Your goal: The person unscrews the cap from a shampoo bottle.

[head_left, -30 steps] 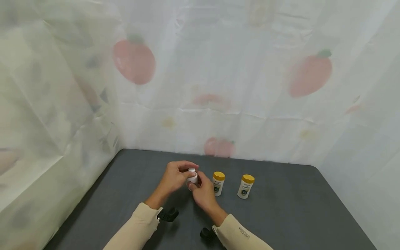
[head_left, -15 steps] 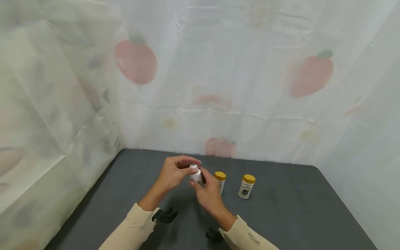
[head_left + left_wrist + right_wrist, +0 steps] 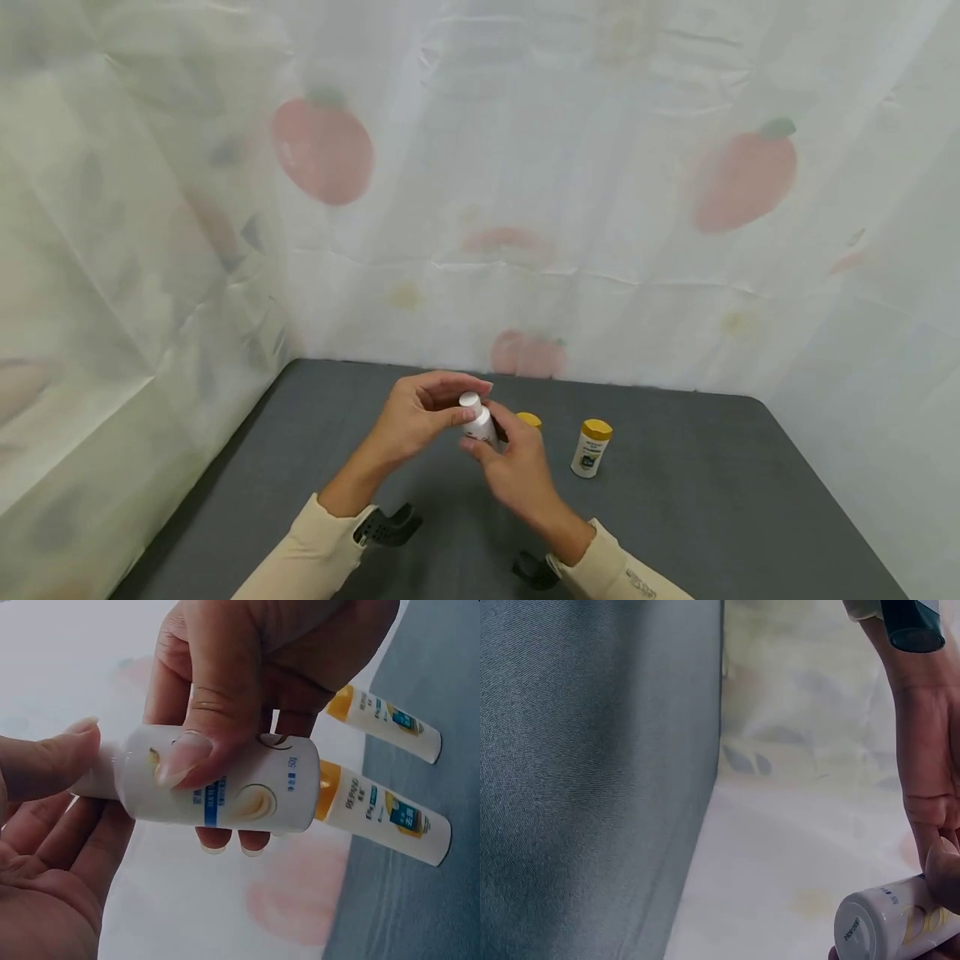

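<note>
A small white bottle [image 3: 482, 427] with printed lettering is held up over the table between both hands. My left hand [image 3: 416, 417] pinches its white cap [image 3: 469, 401] between thumb and fingers. Around the bottle's body my right hand [image 3: 519, 467] grips, thumb on the front and fingertips showing beyond it. In the left wrist view, the body [image 3: 285, 802] carries a blue strip and a swirl picture, and the cap [image 3: 97, 778] is partly covered by the left thumb. The right wrist view shows the bottle's round base [image 3: 856, 934].
Two white bottles with yellow caps stand on the dark grey table [image 3: 690, 500]. One bottle [image 3: 589, 454] is fully visible to the right; the other's cap [image 3: 529, 419] shows behind my right hand. Fruit-printed curtain [image 3: 600, 192] encloses the back and sides.
Both hands have moved slightly right and up with the white bottle, which now tilts more. The right hand now hides most of the nearer yellow-capped bottle.
</note>
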`<state>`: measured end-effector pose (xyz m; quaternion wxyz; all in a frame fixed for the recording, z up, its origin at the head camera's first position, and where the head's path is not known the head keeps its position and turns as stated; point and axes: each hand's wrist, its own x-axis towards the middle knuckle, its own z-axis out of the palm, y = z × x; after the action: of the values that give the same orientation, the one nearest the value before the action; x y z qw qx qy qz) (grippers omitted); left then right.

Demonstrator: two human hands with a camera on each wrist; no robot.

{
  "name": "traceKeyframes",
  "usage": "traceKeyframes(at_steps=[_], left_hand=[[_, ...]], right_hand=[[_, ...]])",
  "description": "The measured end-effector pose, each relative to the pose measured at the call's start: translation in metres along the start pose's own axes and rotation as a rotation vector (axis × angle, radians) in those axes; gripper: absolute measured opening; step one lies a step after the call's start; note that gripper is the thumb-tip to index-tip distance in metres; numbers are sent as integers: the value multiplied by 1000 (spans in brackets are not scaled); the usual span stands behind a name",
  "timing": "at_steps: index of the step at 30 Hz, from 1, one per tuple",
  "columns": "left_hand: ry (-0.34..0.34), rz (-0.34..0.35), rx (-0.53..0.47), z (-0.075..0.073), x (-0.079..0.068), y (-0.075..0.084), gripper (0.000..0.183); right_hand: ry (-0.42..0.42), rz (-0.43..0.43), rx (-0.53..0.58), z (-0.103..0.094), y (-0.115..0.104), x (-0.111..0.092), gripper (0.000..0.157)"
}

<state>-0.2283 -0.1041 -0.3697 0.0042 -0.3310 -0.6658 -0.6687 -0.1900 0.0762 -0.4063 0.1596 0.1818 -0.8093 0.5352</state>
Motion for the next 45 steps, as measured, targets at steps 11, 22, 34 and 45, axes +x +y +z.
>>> traceKeyframes(at_steps=[11,22,34,45], left_hand=[[-37,-27,65,11,-2,15,28],[101,50,162,24,-5,14,24],[221,118,297,33,-7,12,20],[119,172,159,29,-4,8,29]], right_hand=[[6,-55,-61,-12,-7,-4,44],[49,-84,-187,-19,-19,-1,47],[128,-139,-322,-16,-19,-3,31],[158,-216,-351,-25,-15,-1,29]])
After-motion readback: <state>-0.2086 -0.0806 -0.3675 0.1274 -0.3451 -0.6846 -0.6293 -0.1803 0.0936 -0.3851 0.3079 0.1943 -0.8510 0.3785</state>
